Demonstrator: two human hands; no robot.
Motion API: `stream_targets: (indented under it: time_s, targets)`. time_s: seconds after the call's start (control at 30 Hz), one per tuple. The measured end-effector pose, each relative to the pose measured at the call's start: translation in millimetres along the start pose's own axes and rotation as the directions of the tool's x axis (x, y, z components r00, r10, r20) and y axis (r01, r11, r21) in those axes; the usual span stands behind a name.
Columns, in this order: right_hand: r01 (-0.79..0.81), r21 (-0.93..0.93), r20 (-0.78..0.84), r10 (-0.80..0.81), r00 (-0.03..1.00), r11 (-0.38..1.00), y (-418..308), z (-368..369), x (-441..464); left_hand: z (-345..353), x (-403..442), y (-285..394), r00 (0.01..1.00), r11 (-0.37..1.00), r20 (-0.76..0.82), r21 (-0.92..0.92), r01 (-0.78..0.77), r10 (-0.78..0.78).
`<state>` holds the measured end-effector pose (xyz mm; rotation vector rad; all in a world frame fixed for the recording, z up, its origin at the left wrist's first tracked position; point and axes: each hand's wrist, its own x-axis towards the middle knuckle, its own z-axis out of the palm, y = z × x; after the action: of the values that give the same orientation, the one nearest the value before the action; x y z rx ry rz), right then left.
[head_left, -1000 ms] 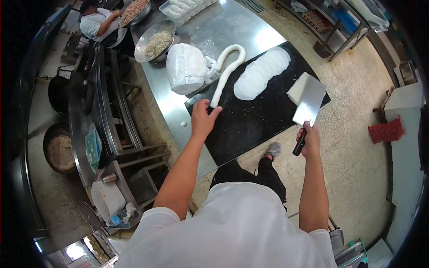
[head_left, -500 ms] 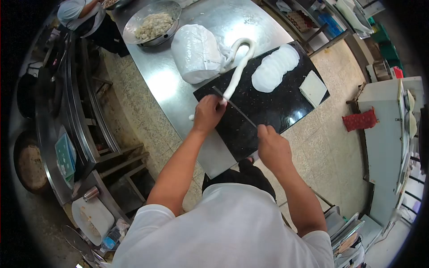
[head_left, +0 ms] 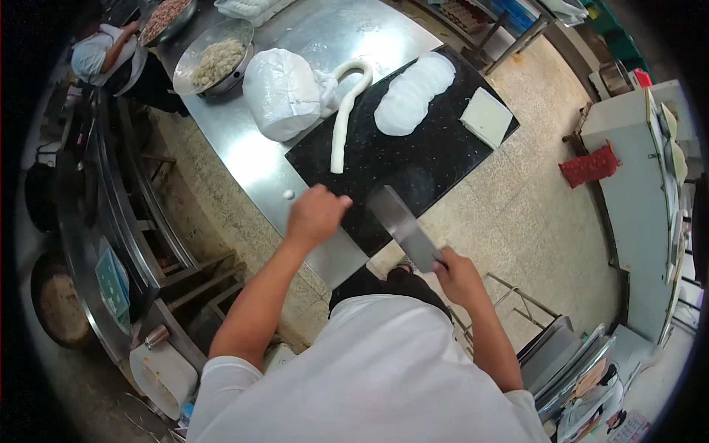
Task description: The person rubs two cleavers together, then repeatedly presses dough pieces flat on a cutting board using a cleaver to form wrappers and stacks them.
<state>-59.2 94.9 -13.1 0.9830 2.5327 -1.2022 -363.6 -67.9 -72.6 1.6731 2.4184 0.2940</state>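
Observation:
My right hand (head_left: 459,277) grips the handle of a cleaver (head_left: 405,227), its broad blade tilted over the near edge of the black board (head_left: 436,159). My left hand (head_left: 317,215) is curled closed over the board's left edge; whatever may be in its fingers is hidden. A long white dough rope (head_left: 340,136) lies beyond it, its squared end apart from both hands. One small white dough piece (head_left: 288,194) sits on the metal table (head_left: 244,148). Further back on the board are overlapping thin white rounds (head_left: 413,92) and a pale square slab (head_left: 487,118).
A bulky plastic-covered white bundle (head_left: 281,92) stands left of the dough rope. Behind it are a bowl of pale chopped food (head_left: 214,66) and a bowl of pinkish bits (head_left: 166,21). Another person (head_left: 111,55) stands at the far left. A red mesh sack (head_left: 589,165) is at right.
The cleaver has come away from the dough rope, toward me, its blade turning to show its flat side. My left hand has left the rope's end and moved left and nearer.

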Motion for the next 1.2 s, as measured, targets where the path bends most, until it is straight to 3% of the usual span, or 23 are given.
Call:
stream_targets:
  time_s: [0.07, 0.1, 0.13, 0.2, 0.27, 0.33, 0.4, 0.47, 0.5, 0.57, 0.63, 0.67, 0.7, 0.73, 0.77, 0.8, 0.83, 0.87, 0.93, 1.0, 1.13, 1.2]
  targets:
    - [-0.03, 0.192, -0.097, 0.049, 0.994, 0.981, 26.6, -16.1, -25.8, 27.7, -1.4, 29.2, 0.985, 0.983, 0.027, -0.08, -0.165, 0.168]
    - [-0.029, 0.279, -0.151, 0.073, 0.986, 0.96, 37.7, -26.6, -34.4, 33.4, 4.8, 43.5, 0.985, 0.984, 0.034, -0.061, -0.168, 0.17]
    - [-0.026, 0.296, -0.153, 0.074, 0.985, 0.955, 44.9, -42.7, -36.7, 39.1, 11.8, 59.0, 0.97, 0.97, -0.042, 0.039, -0.24, 0.241]
    - [0.071, 0.476, -0.325, 0.101, 0.94, 0.876, 56.8, -74.3, -36.2, 46.8, 35.1, 78.7, 0.94, 0.94, -0.099, 0.141, -0.312, 0.327]
    - [0.326, 0.541, -0.55, 0.033, 0.834, 0.776, 60.3, -95.7, 5.7, 44.0, 62.1, 88.2, 0.931, 0.95, 0.204, 0.007, -0.312, 0.304]
    - [0.4, 0.641, -0.628, 0.148, 0.764, 0.654, 56.2, -105.3, 74.3, 46.1, 82.6, 96.4, 0.916, 0.929, 0.177, 0.025, -0.369, 0.359]
    - [0.255, 0.705, -0.509, 0.223, 0.831, 0.661, 94.0, -94.8, 149.7, 49.8, 97.0, 103.2, 0.922, 0.924, 0.098, 0.041, -0.38, 0.374]
    - [-0.117, 0.942, -0.071, 0.527, 0.847, 0.315, 102.3, -82.4, 182.5, 48.8, 99.5, 107.0, 0.919, 0.922, 0.117, 0.047, -0.384, 0.377]
    - [-0.096, 0.948, -0.084, 0.53, 0.844, 0.304, 97.9, -83.1, 179.2, 48.4, 103.0, 106.2, 0.927, 0.933, 0.112, 0.003, -0.359, 0.357]
    - [-0.148, 0.912, -0.089, 0.537, 0.839, 0.383, 90.8, -76.2, 159.4, 51.6, 108.6, 101.9, 0.934, 0.941, 0.109, -0.045, -0.336, 0.339]
    - [-0.191, 0.754, -0.134, 0.432, 0.892, 0.628, 92.3, -51.7, 120.5, 43.5, 110.4, 98.9, 0.959, 0.927, 0.128, -0.316, -0.204, 0.254]
    - [-0.208, 0.637, -0.108, 0.353, 0.93, 0.743, 91.0, -30.9, 97.8, 37.6, 104.9, 97.9, 0.956, 0.927, 0.146, -0.318, -0.197, 0.254]
    - [-0.198, 0.502, -0.07, 0.268, 0.961, 0.842, 87.6, -12.6, 76.1, 30.6, 102.0, 96.7, 0.92, 0.912, 0.088, -0.199, -0.359, 0.382]
    - [-0.403, 0.479, 0.214, 0.341, 0.915, 0.78, 39.7, -25.8, 50.7, 27.1, 101.0, 93.9, 0.86, 0.861, 0.043, -0.068, -0.505, 0.508]
    - [-0.282, 0.315, 0.252, 0.207, 0.945, 0.906, 49.1, 10.0, 38.3, 37.6, 93.4, 86.2, 0.786, 0.795, 0.119, -0.111, -0.597, 0.607]
    - [-0.087, 0.313, 0.225, 0.015, 0.974, 0.946, 53.4, 41.7, 29.6, 39.0, 82.3, 85.3, 0.785, 0.795, 0.131, -0.122, -0.594, 0.606]
    - [-0.188, 0.315, 0.224, 0.119, 0.967, 0.93, 48.2, 64.7, 28.6, 40.2, 72.8, 84.7, 0.754, 0.776, 0.182, -0.16, -0.611, 0.631]
    - [-0.162, 0.409, 0.204, 0.083, 0.975, 0.898, 50.7, 70.7, 34.8, 44.8, 82.0, 79.0, 0.712, 0.745, 0.219, -0.187, -0.641, 0.667]
    - [-0.121, 0.33, 0.175, 0.066, 0.982, 0.936, 64.7, 68.0, 54.4, 45.8, 92.3, 71.9, 0.676, 0.711, 0.225, -0.166, -0.683, 0.702]
    - [-0.266, 0.383, 0.326, 0.139, 0.935, 0.885, 45.2, 15.5, 83.5, 40.6, 132.5, 74.3, 0.701, 0.717, 0.186, -0.031, -0.697, 0.689]
    - [-0.197, 0.329, 0.185, 0.141, 0.973, 0.923, 55.9, 10.2, 108.5, 42.0, 177.6, 77.3, 0.755, 0.754, 0.071, 0.048, -0.655, 0.652]
    - [-0.17, 0.325, 0.16, 0.123, 0.979, 0.93, 54.1, 30.0, 80.8, 43.7, 149.4, 79.0, 0.737, 0.737, 0.09, 0.04, -0.675, 0.67]
